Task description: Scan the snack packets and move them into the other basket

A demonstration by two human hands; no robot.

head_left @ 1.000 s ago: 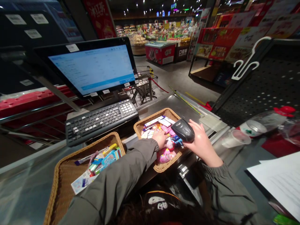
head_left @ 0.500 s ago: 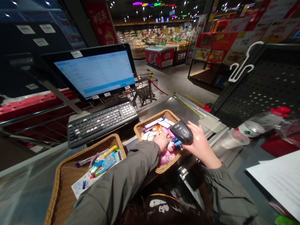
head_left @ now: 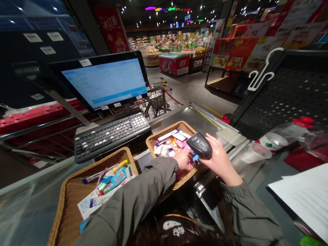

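Note:
My right hand is wrapped round a black handheld barcode scanner, held over the right edge of the smaller wicker basket. That basket holds small packets in pink, white, purple and blue. My left hand is down inside it, fingers bent among the packets near a blue packet. Its fingertips are partly hidden, so what they grip cannot be made out. To the left, partly under my left sleeve, stands a larger wicker basket with a yellow item, blue packs and a white printed box.
A monitor and a black keyboard stand behind the baskets. On the right are a clear plastic cup, a bottle with a red cap, and paper sheets. A white hook hangs on the perforated panel.
My left hand has shifted right and slightly down inside the smaller basket, towards the scanner. Pink packets at the basket's near corner no longer show there. The scanner has barely moved.

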